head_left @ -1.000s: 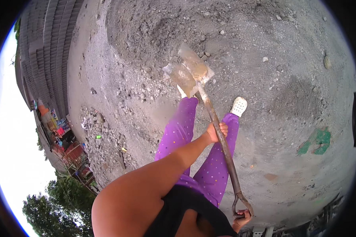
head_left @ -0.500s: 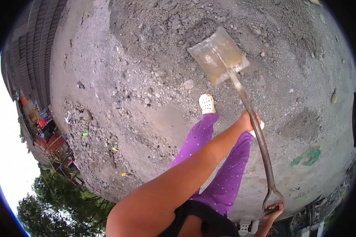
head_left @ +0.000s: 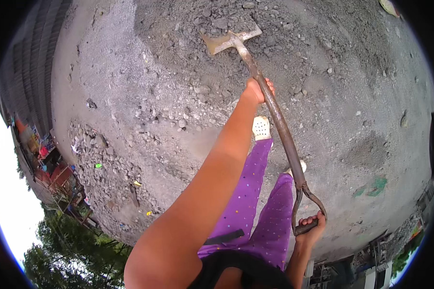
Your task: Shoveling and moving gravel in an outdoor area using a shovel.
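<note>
A long-handled shovel slants from the lower right up to a patch of loose gravel. Its flat, worn metal blade is pushed into the gravel, so the tip is hidden. Wrapped round the shaft below the blade is my left hand, arm stretched forward. My right hand is closed on the grip of the D-shaped handle, close to my right leg.
My feet in white clogs stand on the ground under the shaft. Rubble with bits of litter lies to the left. A green scrap is flat on the ground at right. A corrugated metal sheet borders the far left.
The shovel has moved forward and left, its blade going from lying flat in view to tilted into the gravel. My left arm reached farther out; my right hand came up and left with the handle.
</note>
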Demonstrator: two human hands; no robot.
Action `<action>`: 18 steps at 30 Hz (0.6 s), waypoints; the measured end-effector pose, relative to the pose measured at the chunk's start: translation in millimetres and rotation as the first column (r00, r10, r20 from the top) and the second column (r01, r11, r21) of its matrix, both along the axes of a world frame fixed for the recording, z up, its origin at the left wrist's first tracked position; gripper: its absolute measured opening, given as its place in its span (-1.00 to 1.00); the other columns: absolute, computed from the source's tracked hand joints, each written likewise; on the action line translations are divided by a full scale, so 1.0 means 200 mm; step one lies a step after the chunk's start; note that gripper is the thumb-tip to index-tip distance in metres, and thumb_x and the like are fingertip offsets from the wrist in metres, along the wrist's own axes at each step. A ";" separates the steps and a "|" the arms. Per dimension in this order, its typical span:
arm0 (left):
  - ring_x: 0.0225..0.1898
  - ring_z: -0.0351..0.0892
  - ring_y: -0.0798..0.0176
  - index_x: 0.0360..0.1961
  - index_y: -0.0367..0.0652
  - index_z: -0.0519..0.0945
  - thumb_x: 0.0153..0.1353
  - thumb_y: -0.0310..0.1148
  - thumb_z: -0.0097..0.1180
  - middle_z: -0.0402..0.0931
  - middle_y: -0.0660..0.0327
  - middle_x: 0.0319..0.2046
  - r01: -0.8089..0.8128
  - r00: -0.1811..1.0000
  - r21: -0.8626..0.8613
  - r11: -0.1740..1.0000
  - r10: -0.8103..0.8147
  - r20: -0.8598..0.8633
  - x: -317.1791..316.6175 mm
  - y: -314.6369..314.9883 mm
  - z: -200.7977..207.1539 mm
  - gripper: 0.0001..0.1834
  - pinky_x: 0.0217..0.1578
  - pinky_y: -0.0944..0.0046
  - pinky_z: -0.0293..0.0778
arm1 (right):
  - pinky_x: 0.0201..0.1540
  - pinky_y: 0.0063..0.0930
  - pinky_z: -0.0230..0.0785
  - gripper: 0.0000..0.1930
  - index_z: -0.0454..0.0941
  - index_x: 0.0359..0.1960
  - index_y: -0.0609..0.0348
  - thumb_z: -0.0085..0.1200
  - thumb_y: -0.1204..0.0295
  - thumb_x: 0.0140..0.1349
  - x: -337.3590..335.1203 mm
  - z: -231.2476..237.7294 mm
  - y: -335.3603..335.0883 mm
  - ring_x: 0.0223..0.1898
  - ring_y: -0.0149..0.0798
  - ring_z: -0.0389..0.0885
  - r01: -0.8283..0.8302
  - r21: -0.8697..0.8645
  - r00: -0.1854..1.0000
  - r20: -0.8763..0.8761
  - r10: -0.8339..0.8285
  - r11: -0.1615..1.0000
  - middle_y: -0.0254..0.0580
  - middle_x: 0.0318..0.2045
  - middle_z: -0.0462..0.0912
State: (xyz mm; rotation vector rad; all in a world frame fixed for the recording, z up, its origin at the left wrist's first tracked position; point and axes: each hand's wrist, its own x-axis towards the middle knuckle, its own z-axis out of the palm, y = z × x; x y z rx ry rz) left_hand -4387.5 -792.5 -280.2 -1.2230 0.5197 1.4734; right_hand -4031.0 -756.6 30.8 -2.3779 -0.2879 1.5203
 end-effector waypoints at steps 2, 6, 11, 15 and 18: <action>-0.62 0.23 0.26 -0.57 -0.08 0.25 0.19 -0.09 -0.53 0.22 0.25 -0.67 -0.009 1.000 0.022 1.000 0.009 -0.015 0.04 -0.02 -0.02 -0.61 -0.55 0.19 0.23 | -0.57 -0.51 0.19 -0.83 0.31 -0.55 0.01 -0.05 0.32 0.15 0.00 -0.03 -0.04 -0.72 -0.44 0.25 0.030 0.046 0.999 0.032 -0.031 0.998 -0.43 -0.73 0.28; -0.66 0.22 0.28 -0.60 -0.05 0.26 0.18 -0.12 -0.46 0.23 0.28 -0.69 0.105 0.982 -0.209 0.972 -0.134 -0.132 0.09 -0.12 -0.06 -0.65 -0.57 0.23 0.23 | -0.59 -0.51 0.22 -0.91 0.36 -0.46 0.07 -0.01 0.39 0.13 0.19 -0.25 -0.20 -0.70 -0.43 0.28 0.013 0.081 1.000 0.021 -0.014 0.997 -0.40 -0.71 0.30; -0.67 0.23 0.28 -0.59 -0.06 0.25 0.18 -0.13 -0.44 0.23 0.27 -0.70 0.186 0.944 -0.386 0.903 -0.273 -0.184 0.53 -0.28 0.05 -0.67 -0.60 0.27 0.24 | -0.70 -0.49 0.26 -0.91 0.43 -0.41 0.15 0.01 0.42 0.10 0.78 -0.44 -0.47 -0.76 -0.38 0.30 0.038 0.044 0.997 0.066 -0.041 0.998 -0.34 -0.71 0.33; -0.68 0.19 0.28 -0.60 -0.06 0.22 0.18 -0.11 -0.45 0.21 0.27 -0.71 0.183 0.908 -0.538 0.823 -0.351 -0.228 1.08 -0.37 0.22 -0.66 -0.62 0.28 0.25 | -0.78 -0.48 0.23 -0.87 0.44 -0.42 0.16 0.06 0.39 0.07 1.41 -0.54 -0.65 -0.81 -0.35 0.32 0.086 -0.136 0.987 0.145 -0.066 0.987 -0.28 -0.73 0.36; -0.69 0.18 0.27 -0.58 -0.07 0.23 0.17 -0.10 -0.47 0.20 0.27 -0.70 0.222 0.893 -0.562 0.797 -0.397 -0.210 1.48 -0.37 0.38 -0.65 -0.61 0.28 0.24 | -0.79 -0.47 0.22 -0.87 0.44 -0.43 0.17 0.07 0.39 0.06 1.84 -0.54 -0.76 -0.82 -0.34 0.32 0.036 -0.152 0.989 0.147 -0.013 0.988 -0.26 -0.73 0.37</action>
